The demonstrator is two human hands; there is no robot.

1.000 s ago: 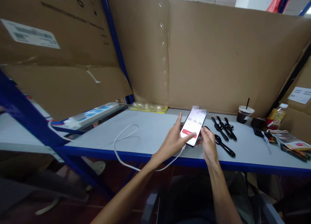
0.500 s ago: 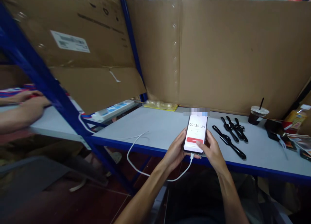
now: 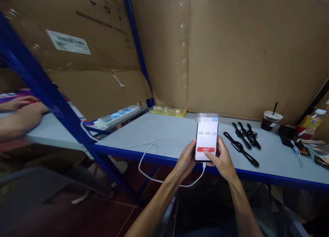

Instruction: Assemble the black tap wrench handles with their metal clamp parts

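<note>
while the left hand (image 3: 187, 160) clasps the phone (image 3: 206, 140) over the table's front edge (image 3: 128, 154), its fingers wrapped round one side, the right hand (image 3: 224, 162) grips the other, thumb over the lower screen. let the white cable (image 3: 189, 186) hang slack to spare its plug (image 3: 204, 165)
</note>
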